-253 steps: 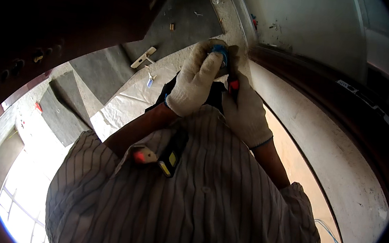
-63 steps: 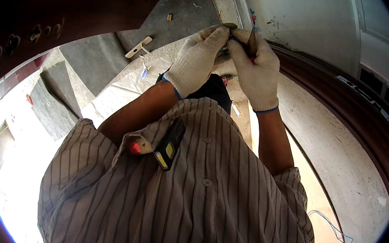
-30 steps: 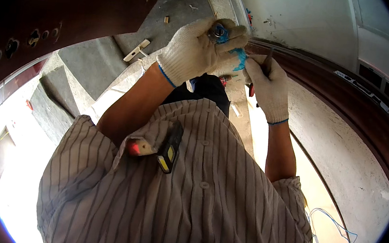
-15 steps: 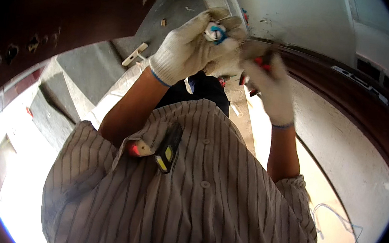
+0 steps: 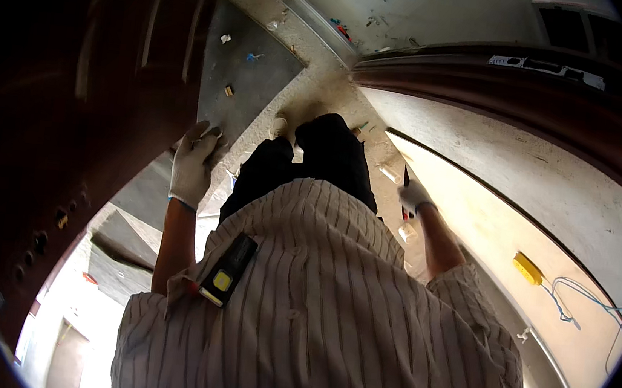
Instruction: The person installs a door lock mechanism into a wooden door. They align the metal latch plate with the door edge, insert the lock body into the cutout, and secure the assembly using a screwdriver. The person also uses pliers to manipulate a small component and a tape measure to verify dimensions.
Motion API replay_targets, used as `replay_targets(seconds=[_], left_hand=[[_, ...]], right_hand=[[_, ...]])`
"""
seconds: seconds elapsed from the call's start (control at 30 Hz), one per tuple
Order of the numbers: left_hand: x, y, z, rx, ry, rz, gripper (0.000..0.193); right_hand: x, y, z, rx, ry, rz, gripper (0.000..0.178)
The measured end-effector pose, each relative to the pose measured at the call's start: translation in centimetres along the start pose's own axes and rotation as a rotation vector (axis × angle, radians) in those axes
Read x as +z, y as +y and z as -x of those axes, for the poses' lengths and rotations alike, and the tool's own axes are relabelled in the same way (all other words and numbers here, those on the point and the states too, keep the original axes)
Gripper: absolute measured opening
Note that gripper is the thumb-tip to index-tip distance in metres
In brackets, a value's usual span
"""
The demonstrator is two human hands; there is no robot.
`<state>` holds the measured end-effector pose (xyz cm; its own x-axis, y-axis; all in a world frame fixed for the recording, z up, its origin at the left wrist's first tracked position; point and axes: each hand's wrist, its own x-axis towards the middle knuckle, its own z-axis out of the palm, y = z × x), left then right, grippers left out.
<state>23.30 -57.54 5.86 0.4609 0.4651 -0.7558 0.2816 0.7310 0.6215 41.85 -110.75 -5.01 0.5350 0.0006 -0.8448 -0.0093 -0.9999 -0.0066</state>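
- Lamp (image 5: 231, 269) hung on my shirt (image 5: 331, 287); deep bending could have dislodged it.
- Right hand (image 5: 414, 196) gripped a pointed tool (image 5: 406, 176), held out beside my leg (image 5: 331, 147); a careless swing could have jabbed me.
- Left hand (image 5: 192, 166) was near the dark door (image 5: 150, 63); I could not tell whether it held anything.
- Yellow box (image 5: 527, 268) and loose cord (image 5: 575, 288) lay rightward, a snag risk.
- Small block (image 5: 228, 91) on the mat (image 5: 262, 79) obstructed footing ahead.

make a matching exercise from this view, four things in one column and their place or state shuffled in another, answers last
1 right hand
2 left hand
3 pocket light
4 metal strike plate

a on the striped shirt's chest
b on the dark red door frame
c closed around a pointed tool
d nearest the dark brown door

Pairs: 1-c, 2-d, 3-a, 4-b
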Motion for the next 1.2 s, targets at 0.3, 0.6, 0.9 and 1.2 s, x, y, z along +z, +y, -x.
replay_targets(seconds=[0.3,0.6,0.9,1.2], left_hand=[[9.5,5.9,-11.6,-0.08,-0.106,-0.242,0.049],[15.2,16.1,-25.8,-0.087,0.194,-0.367,0.025],[15.5,20.6,-33.9,-0.3,0.224,-0.652,0.016],[40.5,37.0,-58.0,-0.269,0.127,-0.533,0.05]], right_hand=[[5.2,-3.3,2.5,0.309,-0.244,-0.568,0.03],[2.3,-8.3,-5.2,0.154,-0.321,-0.53,0.047],[-10.8,-15.0,-11.3,0.043,-0.142,-0.58,0.035],[-41.3,-31.0,-29.1,0.205,-0.183,-0.712,0.031]])
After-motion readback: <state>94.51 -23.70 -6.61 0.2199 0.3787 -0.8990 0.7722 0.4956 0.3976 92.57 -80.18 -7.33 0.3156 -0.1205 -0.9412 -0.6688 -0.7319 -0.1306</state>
